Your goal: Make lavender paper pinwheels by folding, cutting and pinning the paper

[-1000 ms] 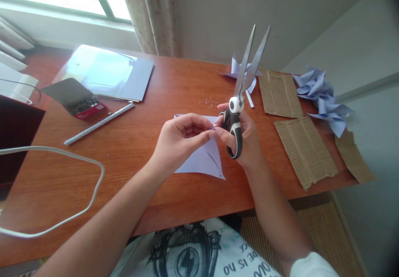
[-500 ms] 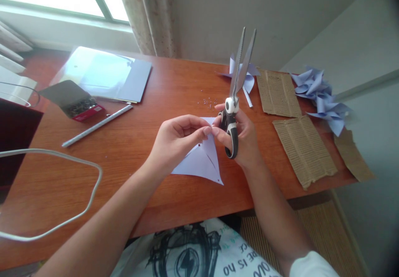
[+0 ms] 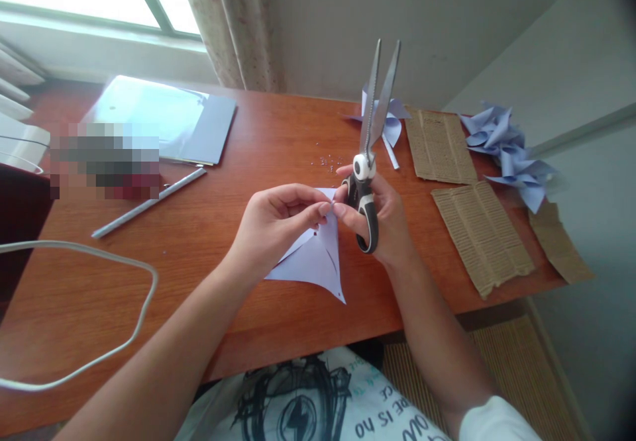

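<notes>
Pale lilac paper point(image 3: 311, 265) with slits cut in toward its middle and small dark marks hangs between my hands, just over the wooden table. My left hand point(image 3: 281, 219) pinches its upper edge between thumb and fingers. Close beside it, fingertips almost meeting, my right hand point(image 3: 382, 212) also grips the paper's edge. Black-and-white scissors point(image 3: 368, 193) hang on my right hand, fingers through the handles; their blades point up and away, slightly apart. The left fingers partly cover the paper's top.
A paper pinwheel point(image 3: 390, 123) and corrugated cardboard pieces point(image 3: 481, 236) lie at right, with more folded pinwheels point(image 3: 517, 156) beyond. Tiny bits point(image 3: 330, 161) are scattered behind my hands. At left are a rolled paper stick point(image 3: 149, 202), a folder point(image 3: 209, 126) and a white cable point(image 3: 144, 308).
The paper has shifted slightly left and its lower corner hangs a little lower. Both hands keep their pinch; the scissors stay in my right hand, as the whole view shifts slightly.
</notes>
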A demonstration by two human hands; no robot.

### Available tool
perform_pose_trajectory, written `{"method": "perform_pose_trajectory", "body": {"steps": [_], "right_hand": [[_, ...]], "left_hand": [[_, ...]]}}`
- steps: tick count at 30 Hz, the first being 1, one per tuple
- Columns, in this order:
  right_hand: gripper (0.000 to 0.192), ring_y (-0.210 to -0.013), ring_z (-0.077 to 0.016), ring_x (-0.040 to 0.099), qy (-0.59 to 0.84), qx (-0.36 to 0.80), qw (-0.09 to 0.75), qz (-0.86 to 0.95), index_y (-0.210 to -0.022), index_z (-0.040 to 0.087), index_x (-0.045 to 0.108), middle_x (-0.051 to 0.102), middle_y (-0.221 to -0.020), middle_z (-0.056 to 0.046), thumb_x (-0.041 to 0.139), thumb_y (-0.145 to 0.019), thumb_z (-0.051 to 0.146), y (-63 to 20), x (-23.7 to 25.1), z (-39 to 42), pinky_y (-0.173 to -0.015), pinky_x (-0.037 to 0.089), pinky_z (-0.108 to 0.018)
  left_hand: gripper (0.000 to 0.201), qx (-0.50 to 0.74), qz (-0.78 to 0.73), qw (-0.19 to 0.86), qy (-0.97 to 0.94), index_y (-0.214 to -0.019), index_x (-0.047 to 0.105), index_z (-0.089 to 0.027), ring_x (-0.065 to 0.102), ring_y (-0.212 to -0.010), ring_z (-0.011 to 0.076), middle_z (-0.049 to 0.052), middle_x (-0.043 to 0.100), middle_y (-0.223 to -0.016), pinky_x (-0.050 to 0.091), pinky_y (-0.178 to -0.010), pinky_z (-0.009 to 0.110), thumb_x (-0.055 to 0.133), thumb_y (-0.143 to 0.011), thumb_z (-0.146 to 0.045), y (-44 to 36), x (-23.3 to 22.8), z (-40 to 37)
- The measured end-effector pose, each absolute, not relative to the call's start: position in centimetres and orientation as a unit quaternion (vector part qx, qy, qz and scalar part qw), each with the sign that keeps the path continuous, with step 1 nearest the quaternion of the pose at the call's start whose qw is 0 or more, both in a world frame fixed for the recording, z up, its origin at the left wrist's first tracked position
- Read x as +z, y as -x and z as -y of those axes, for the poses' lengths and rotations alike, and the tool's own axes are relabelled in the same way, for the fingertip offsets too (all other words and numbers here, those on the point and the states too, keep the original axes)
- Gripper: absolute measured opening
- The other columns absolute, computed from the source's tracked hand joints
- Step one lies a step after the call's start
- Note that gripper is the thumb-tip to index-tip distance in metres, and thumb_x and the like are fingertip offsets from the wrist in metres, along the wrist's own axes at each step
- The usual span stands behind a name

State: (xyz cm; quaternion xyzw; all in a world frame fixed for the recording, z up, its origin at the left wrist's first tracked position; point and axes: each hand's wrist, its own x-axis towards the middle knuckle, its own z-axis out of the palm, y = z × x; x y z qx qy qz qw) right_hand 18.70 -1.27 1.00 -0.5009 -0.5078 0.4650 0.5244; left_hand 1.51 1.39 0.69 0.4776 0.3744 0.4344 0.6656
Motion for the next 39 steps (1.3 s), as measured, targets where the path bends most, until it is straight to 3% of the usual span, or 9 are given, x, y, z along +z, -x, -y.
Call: {"method": "perform_pose_trajectory", "body": {"steps": [16, 28, 39], "right_hand": [[0.041, -0.071, -0.0152, 0.062, 0.513, 0.431, 0.530, 0.519, -0.113, 0.028, 0.059, 0.065, -0.080, 0.002, 0.078, -0.079, 0.041, -18.4, 0.8, 1.2, -0.064, 0.057, -0.033], [0.047, -0.075, -0.0150, 0.065, 0.489, 0.458, 0.527, 0.522, -0.116, 0.028, 0.062, 0.068, -0.084, 0.002, 0.084, -0.076, 0.035, -19.0, 0.7, 1.3, -0.068, 0.057, -0.032], [0.046, -0.076, -0.0139, 0.067, 0.503, 0.414, 0.548, 0.525, -0.112, 0.026, 0.064, 0.069, -0.083, 0.003, 0.086, -0.072, 0.030, -18.1, 0.5, 1.3, -0.070, 0.057, -0.030]], "left_hand": [[0.026, 0.432, -0.372, 0.666, -0.482, -0.081, 0.076, -0.015, 0.068, -0.071, 0.0149, 0.005, 0.074, -0.078, 0.055, -0.066, 0.025, 0.091, -0.069, -0.032, -1.9, 1.4, -1.1], [0.016, 0.436, -0.382, 0.652, -0.490, -0.077, 0.074, -0.015, 0.066, -0.067, 0.0129, 0.003, 0.073, -0.075, 0.053, -0.064, 0.023, 0.086, -0.072, -0.024, -1.7, 1.4, -1.3], [0.017, 0.460, -0.395, 0.616, -0.503, -0.079, 0.071, -0.015, 0.066, -0.071, 0.0136, 0.003, 0.072, -0.078, 0.054, -0.068, 0.024, 0.084, -0.075, -0.026, -1.8, 1.0, -1.3]]}}
